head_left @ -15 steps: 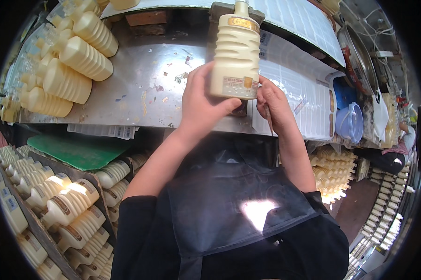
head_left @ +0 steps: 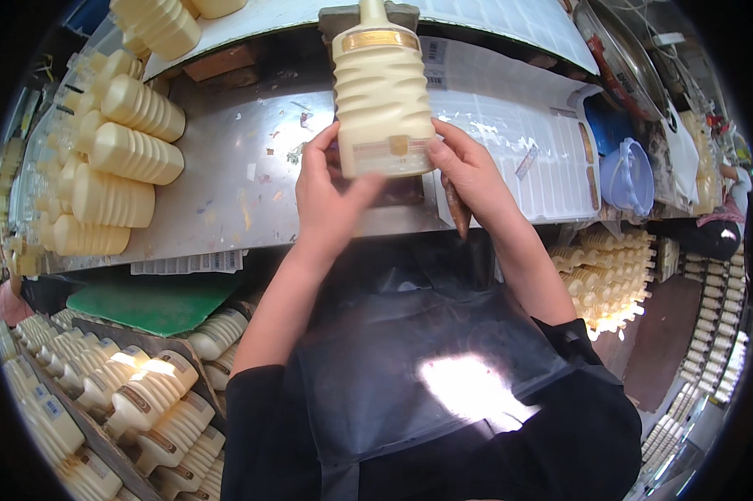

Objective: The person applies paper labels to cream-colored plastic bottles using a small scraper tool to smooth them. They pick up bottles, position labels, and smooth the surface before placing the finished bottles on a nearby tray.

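Observation:
A cream-coloured ribbed plastic bottle [head_left: 385,96] leans back over the bench, its base toward me. It carries a gold label band [head_left: 380,38] near the shoulder and a clear label [head_left: 372,154] near the base. My left hand [head_left: 319,196] is round the bottle's lower left side; its thumb is blurred and some fingers are hidden behind. At the lower right corner, my right hand [head_left: 474,171] presses its thumb to the clear label's edge. Tucked in that same hand is a brown pointed tool [head_left: 457,209], its tip sticking out toward me.
Label sheets [head_left: 543,167] lie right of the bottle on the metal bench [head_left: 218,184]. Several unlabelled bottles [head_left: 113,196] lie stacked at left. A blue bucket [head_left: 627,179] stands at right. Below left are a green board [head_left: 155,301] and crates of labelled bottles [head_left: 155,388].
In the picture, the bottle and both hands have shifted left. My right thumb has come onto the label at the bottle's lower right corner; my left thumb has moved.

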{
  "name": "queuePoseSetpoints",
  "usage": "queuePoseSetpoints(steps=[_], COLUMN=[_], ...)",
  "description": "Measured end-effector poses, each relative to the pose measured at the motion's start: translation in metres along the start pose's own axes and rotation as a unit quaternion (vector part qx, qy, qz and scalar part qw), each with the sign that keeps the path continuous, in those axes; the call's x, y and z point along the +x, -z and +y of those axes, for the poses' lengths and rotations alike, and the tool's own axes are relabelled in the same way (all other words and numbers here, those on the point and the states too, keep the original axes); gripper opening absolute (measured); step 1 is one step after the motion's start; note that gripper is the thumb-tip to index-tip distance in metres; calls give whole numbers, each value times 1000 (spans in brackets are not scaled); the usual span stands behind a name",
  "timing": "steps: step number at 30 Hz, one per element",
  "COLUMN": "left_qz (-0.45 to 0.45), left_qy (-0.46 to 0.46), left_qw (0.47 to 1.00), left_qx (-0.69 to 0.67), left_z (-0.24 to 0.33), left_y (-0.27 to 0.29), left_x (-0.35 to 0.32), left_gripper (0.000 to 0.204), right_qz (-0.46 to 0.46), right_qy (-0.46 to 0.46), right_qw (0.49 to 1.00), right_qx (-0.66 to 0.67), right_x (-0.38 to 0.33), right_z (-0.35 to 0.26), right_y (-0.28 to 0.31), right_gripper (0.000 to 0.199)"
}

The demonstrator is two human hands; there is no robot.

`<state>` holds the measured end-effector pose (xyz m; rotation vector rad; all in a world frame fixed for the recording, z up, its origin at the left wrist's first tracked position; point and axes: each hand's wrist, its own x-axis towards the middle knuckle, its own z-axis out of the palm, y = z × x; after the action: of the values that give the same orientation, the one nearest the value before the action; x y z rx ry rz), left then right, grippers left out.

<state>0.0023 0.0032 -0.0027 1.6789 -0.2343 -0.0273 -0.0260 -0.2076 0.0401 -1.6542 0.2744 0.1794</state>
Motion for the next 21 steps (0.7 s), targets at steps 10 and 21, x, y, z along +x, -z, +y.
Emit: queuePoseSetpoints(steps=[10,21], left_qz=[31,32], left_qy=[25,45], left_qw=[993,992], left_qx=[-113,-116], left_z=[-1,2], left_y=[-12,-11], left_x=[5,7], left_gripper=[54,57], right_qz=[30,47], right_qy=[22,34], right_qw=[998,990], right_qx=[-46,-131], right_x=[4,5], right_z=[3,-6], right_y=[-5,-2], right_gripper=[56,62])
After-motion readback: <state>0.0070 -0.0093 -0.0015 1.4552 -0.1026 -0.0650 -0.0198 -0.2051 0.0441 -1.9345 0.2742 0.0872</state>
